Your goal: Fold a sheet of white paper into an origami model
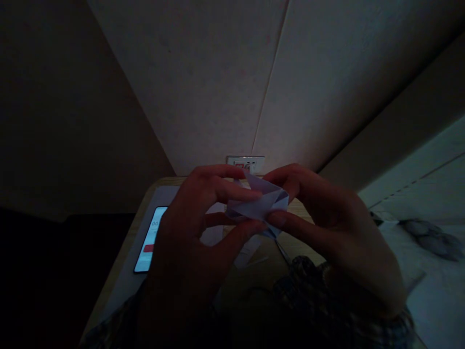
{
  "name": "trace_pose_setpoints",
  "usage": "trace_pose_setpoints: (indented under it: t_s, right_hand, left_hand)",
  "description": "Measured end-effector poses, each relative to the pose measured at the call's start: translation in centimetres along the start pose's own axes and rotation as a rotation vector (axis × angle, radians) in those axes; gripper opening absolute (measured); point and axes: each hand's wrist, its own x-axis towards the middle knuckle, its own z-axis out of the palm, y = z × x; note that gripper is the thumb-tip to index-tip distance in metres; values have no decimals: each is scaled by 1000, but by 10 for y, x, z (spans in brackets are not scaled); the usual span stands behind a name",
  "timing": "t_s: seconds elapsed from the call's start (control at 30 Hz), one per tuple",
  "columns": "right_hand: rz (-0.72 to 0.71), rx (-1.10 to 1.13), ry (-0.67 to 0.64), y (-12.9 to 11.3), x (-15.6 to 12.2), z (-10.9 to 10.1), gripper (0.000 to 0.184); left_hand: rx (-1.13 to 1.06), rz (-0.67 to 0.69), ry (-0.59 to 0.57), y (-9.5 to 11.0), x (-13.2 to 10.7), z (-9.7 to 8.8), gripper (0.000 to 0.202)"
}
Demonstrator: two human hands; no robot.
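Note:
The scene is dim. A small folded piece of white paper (pixel 259 203) is held up above a wooden table (pixel 119 261) between both hands. My left hand (pixel 192 232) pinches its left side, thumb below and fingers on top. On the right side, my right hand (pixel 327 223) pinches it the same way, thumb under the lower edge. The paper shows several creases and a pointed flap sticking up.
A lit phone (pixel 150 240) lies on the table at the left, on a pale sheet. More paper pieces (pixel 247 252) lie under the hands. A wall socket (pixel 246 164) sits on the wall behind. A bed (pixel 428 271) with a grey object lies at the right.

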Motion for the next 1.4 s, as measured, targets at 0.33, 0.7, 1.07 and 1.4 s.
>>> trace_pose_setpoints:
  t_s: [0.33,0.7,1.07,1.4]
  right_hand:
    - [12,17,-24,0,2,2,18]
    - [27,225,182,10,-4,4,17]
    - [-4,149,151,7,-5,5,14]
    - [78,107,86,5,-2,4,23]
  left_hand:
    - [81,38,28,-2,-4,0,25]
    - [-300,-12,96,-6,0,8,46]
    - [-447,-81,117,-14,5,4,36]
    - [-211,-75,204,0,6,5,31]
